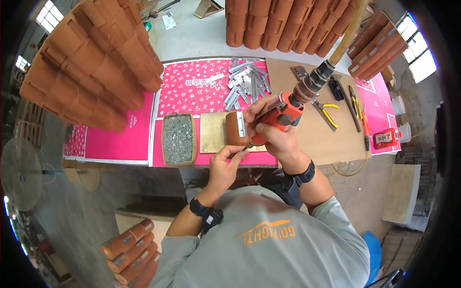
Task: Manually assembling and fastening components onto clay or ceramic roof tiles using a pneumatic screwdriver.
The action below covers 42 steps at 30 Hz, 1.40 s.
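My right hand (276, 137) grips an orange power screwdriver (283, 114) that hangs from a brown hose (346, 36), its nose pointing down toward the table edge. The tool's tip meets a brown wooden block (234, 128) bearing a small metal plate (241, 125). My left hand (225, 161) pinches something small just under the tool's tip; what it is cannot be told. The block rests on a tan board (212, 132).
A shallow box of grey screws (177, 139) lies left of the board. A pile of metal plates (245, 84) sits on the pink sheet (192, 89). Pliers (326, 109) and other hand tools lie on the right. Stacks of brown wooden pieces (91, 67) surround the bench.
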### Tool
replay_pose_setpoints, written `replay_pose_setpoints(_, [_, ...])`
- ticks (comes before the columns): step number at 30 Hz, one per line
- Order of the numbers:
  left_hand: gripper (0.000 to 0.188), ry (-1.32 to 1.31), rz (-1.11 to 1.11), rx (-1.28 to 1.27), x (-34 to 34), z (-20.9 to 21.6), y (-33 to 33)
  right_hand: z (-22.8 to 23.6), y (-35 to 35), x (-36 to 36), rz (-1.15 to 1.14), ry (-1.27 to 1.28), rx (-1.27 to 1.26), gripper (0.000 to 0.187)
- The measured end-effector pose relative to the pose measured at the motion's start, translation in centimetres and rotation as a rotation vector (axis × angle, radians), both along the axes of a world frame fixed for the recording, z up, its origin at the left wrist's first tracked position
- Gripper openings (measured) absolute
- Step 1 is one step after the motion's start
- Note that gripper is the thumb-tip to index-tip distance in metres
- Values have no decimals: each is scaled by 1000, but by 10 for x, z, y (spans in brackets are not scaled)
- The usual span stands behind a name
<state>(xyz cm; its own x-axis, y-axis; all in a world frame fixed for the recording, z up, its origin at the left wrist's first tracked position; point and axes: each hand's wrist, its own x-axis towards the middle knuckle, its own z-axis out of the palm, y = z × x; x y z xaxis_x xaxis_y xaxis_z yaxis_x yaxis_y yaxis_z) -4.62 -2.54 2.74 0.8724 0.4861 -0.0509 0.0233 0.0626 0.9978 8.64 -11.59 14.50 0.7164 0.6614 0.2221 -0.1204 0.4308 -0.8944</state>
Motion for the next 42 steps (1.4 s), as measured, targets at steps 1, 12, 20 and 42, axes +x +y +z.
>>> replay_pose_setpoints(1, [14, 0, 3, -4, 0, -1, -2, 0, -1, 1, 8, -9, -3, 24])
replay_pose_setpoints(12, [12, -196, 165, 458, 14, 0, -4, -1, -2, -1, 9, -12, 17, 24])
replay_pose_setpoints(20, [13, -140, 231, 641, 47, -16, 14, -14, 22, 16, -83, -91, -54, 25])
replay_pose_setpoints(42, [16, -69, 222, 469, 56, -25, 20, -32, 33, 31, -78, -101, -114, 23])
